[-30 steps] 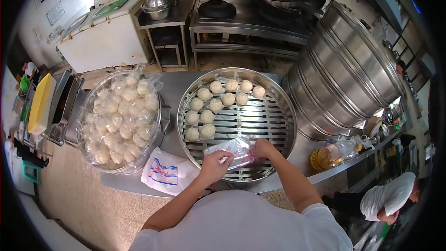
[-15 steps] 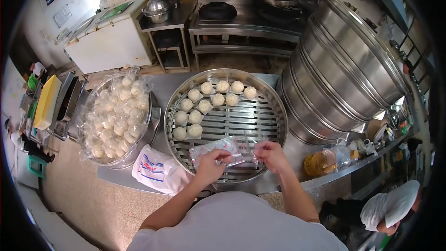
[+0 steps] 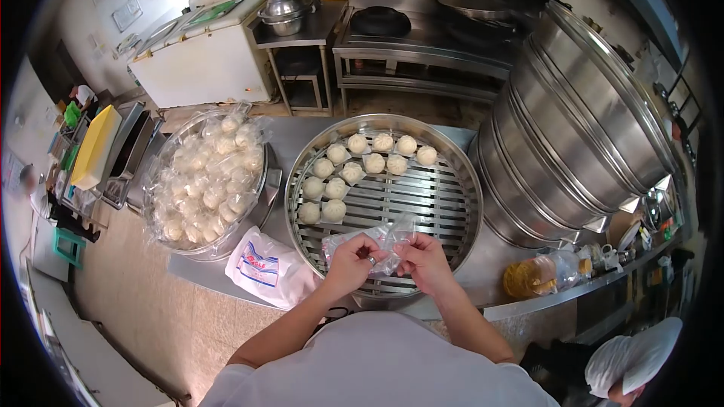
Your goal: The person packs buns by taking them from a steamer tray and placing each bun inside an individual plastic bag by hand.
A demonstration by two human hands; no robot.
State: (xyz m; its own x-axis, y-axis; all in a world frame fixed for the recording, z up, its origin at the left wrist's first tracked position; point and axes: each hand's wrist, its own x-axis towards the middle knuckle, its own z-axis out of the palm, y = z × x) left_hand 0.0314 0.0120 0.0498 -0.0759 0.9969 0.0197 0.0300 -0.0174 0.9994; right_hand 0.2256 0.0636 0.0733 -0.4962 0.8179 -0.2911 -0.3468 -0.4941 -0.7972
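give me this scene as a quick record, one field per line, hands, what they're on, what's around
left hand: pinching a crinkled clear plastic bag
right hand: pinching the same bag, near its right end
beneath hands: round slatted metal steamer tray
on tray: thirteen pale round buns, towards the far and left sides
left of tray: white plastic bag with red and blue print; many pale buns under clear plastic
right of tray: tall stacked steel steamer tiers; clear bottle of yellow liquid

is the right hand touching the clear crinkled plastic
Touching. The head view shows the bare right hand pinching the edge of the clear crinkled plastic between its fingertips, above the round steel slatted steamer tray.
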